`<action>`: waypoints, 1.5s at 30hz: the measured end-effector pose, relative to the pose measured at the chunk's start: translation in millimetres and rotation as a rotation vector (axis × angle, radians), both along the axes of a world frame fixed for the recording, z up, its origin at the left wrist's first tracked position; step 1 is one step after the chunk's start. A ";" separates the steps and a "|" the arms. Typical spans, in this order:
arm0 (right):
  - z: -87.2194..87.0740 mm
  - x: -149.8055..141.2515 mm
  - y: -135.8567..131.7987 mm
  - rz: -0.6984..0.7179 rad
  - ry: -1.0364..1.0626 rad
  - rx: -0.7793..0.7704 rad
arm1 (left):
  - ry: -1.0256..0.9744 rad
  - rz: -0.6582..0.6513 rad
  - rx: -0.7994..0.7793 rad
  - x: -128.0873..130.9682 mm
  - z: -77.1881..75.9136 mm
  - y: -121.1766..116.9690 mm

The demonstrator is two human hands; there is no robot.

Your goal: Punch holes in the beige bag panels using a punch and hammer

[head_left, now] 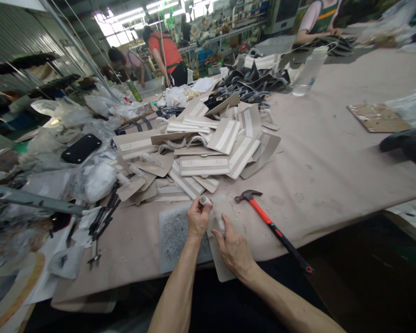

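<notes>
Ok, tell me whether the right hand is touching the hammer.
Apart. The head view shows table covering between the right hand and the hammer.

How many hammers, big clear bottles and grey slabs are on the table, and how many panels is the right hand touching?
Red-and-black claw hammer: 1
Tall clear plastic bottle: 1
Flat grey rectangular slab: 1
Flat beige panel: 1
Total: 4

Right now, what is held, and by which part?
The left hand holds a small whitish cylinder by its side; the right hand touches a beige panel, grip unclear.
</notes>
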State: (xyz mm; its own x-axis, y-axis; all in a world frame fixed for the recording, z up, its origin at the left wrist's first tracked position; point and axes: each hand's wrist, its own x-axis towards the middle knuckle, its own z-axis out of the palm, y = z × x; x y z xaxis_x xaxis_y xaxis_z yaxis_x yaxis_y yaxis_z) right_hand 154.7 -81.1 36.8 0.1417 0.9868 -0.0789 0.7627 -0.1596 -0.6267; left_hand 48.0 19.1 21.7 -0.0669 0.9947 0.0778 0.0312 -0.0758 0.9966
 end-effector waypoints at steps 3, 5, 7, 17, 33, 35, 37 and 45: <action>-3.6 0.3 0.8 0.016 0.027 0.017 | -0.013 -0.035 -0.018 3.4 -3.8 -0.4; -3.8 2.3 2.3 0.024 0.054 0.026 | -0.008 -0.045 -0.030 5.4 -7.6 -1.1; -2.3 5.0 2.4 0.035 0.086 0.026 | 0.004 -0.051 -0.041 6.6 -10.8 -1.6; 2.7 71.7 9.1 -0.005 0.010 0.291 | -0.043 -0.051 -0.073 7.8 -7.9 -0.6; -14.2 148.1 11.3 -0.040 -0.105 -0.259 | 0.066 -0.050 -0.041 11.0 -12.0 0.7; -10.8 143.3 11.9 -0.120 0.290 -0.373 | 0.097 -0.040 -0.018 11.8 -13.3 -0.3; -5.8 135.7 10.6 -0.208 0.731 -0.509 | 0.123 -0.025 0.003 12.7 -14.2 -2.3; 65.1 119.6 16.9 -0.061 0.565 -0.181 | 0.357 -0.046 0.149 13.7 -12.0 -12.6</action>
